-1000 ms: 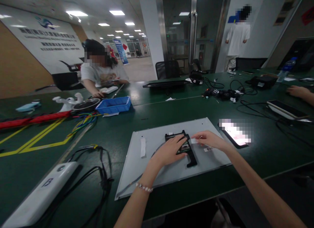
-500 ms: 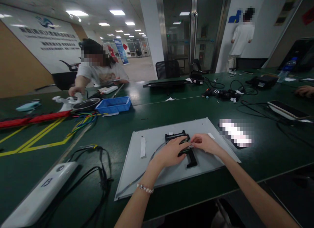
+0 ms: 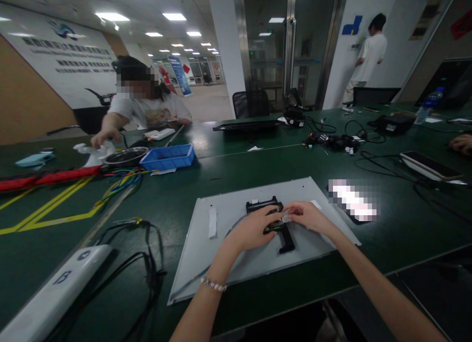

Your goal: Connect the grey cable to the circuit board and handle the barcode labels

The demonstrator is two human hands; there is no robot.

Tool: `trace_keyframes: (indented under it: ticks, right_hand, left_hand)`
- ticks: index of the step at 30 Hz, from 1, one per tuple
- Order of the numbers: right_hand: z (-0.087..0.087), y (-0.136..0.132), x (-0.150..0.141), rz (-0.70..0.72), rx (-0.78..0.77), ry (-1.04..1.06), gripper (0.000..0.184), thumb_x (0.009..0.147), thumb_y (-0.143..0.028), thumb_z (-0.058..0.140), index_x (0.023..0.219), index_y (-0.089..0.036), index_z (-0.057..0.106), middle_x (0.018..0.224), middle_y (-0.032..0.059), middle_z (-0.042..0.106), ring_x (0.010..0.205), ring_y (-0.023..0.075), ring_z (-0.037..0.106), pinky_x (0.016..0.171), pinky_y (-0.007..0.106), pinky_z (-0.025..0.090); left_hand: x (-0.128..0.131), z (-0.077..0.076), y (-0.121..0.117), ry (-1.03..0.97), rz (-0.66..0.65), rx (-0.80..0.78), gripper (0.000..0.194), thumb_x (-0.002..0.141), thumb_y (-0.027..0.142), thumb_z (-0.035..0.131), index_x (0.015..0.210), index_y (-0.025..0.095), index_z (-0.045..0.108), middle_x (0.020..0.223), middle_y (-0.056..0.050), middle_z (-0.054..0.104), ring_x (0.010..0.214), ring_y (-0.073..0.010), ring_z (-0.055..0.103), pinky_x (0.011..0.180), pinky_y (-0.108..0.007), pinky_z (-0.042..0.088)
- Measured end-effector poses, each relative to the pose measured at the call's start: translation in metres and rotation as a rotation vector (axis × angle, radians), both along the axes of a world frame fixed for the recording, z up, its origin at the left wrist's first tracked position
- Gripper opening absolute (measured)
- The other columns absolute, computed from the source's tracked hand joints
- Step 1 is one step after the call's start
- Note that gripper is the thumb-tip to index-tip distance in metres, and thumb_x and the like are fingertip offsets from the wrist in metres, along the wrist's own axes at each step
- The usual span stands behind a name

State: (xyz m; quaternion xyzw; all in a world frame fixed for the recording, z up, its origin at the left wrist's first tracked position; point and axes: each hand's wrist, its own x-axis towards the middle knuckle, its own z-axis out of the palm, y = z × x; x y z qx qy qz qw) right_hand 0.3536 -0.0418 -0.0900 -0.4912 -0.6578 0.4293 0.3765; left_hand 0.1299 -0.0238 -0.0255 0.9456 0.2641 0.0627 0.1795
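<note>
A flat grey panel (image 3: 228, 243) lies on the green table in front of me, with a black bracket (image 3: 285, 241) holding a small circuit board on top of it. My left hand (image 3: 252, 229) rests on the bracket, fingers curled against the board. My right hand (image 3: 308, 216) meets it from the right, pinching a small white strip (image 3: 285, 216) over the board. A white tape strip (image 3: 212, 222) is stuck on the panel's left part, and a thin cable runs from the bracket toward the panel's lower left corner.
A phone (image 3: 352, 202) lies right of the panel. A white device (image 3: 47, 295) and black cables (image 3: 147, 253) sit at lower left. A blue bin (image 3: 167, 157), coloured wires (image 3: 121, 180) and a seated person (image 3: 140, 106) are at far left. Another person's hand (image 3: 460, 144) is at right.
My right hand moved left from the panel's right part to the bracket, bringing the white strip to my left hand. The seated person reached toward the white object on the left.
</note>
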Motion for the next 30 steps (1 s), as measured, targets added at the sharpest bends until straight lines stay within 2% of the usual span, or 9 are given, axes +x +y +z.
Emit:
trace_keyframes:
  ticks: [6,11,16,21,27,30]
  right_hand:
    - [0.004,-0.002,0.000,-0.013,-0.030,-0.003,0.029,0.074,-0.019,0.059,0.103,-0.018,0.058,0.081,0.0023,0.070,0.075,0.0159,0.065,0.072,0.029,0.049]
    - [0.005,-0.002,0.007,-0.105,0.005,0.015,0.019,0.076,-0.022,0.057,0.094,-0.017,0.058,0.082,0.0027,0.068,0.077,0.0151,0.063,0.072,0.028,0.048]
    - [0.002,-0.004,0.002,0.016,-0.049,0.028,0.019,0.078,-0.020,0.054,0.096,-0.018,0.059,0.082,0.0020,0.067,0.075,0.0146,0.063,0.070,0.027,0.049]
    - [0.002,-0.006,-0.004,-0.043,-0.013,-0.034,0.016,0.077,-0.020,0.055,0.092,-0.017,0.060,0.082,0.0033,0.068,0.075,0.0159,0.064,0.071,0.029,0.050]
    - [0.009,-0.010,-0.011,-0.061,0.070,-0.117,0.026,0.076,-0.020,0.060,0.101,-0.020,0.061,0.085,0.0029,0.068,0.079,0.0165,0.065,0.071,0.028,0.050]
    - [0.011,-0.013,-0.013,-0.079,0.118,-0.167,0.024,0.078,-0.019,0.058,0.101,-0.020,0.062,0.084,0.0027,0.067,0.077,0.0158,0.064,0.070,0.028,0.049]
  left_hand:
    - [-0.001,-0.001,0.003,-0.034,-0.034,-0.010,0.051,0.080,0.023,0.053,0.130,0.029,0.044,0.136,-0.002,0.046,0.120,-0.0216,0.047,0.102,-0.038,0.037]
    - [-0.001,-0.002,0.002,-0.044,-0.031,-0.011,0.053,0.078,0.023,0.053,0.130,0.027,0.044,0.134,-0.004,0.047,0.120,-0.0233,0.047,0.102,-0.040,0.036]
    - [0.000,0.002,0.000,-0.045,-0.008,-0.026,0.059,0.078,0.021,0.052,0.134,0.029,0.038,0.134,-0.003,0.047,0.119,-0.0234,0.047,0.101,-0.040,0.038]
    - [0.001,0.002,-0.001,-0.010,0.003,0.007,0.060,0.078,0.019,0.051,0.135,0.031,0.036,0.135,-0.003,0.045,0.119,-0.0236,0.047,0.099,-0.040,0.039]
    - [0.004,0.002,-0.004,0.041,-0.013,0.062,0.049,0.078,0.017,0.049,0.125,0.032,0.048,0.137,-0.002,0.042,0.116,-0.0242,0.049,0.097,-0.039,0.041]
    - [0.004,0.001,-0.005,0.043,-0.015,0.066,0.048,0.078,0.017,0.048,0.125,0.030,0.048,0.138,-0.003,0.041,0.117,-0.0245,0.048,0.098,-0.040,0.040]
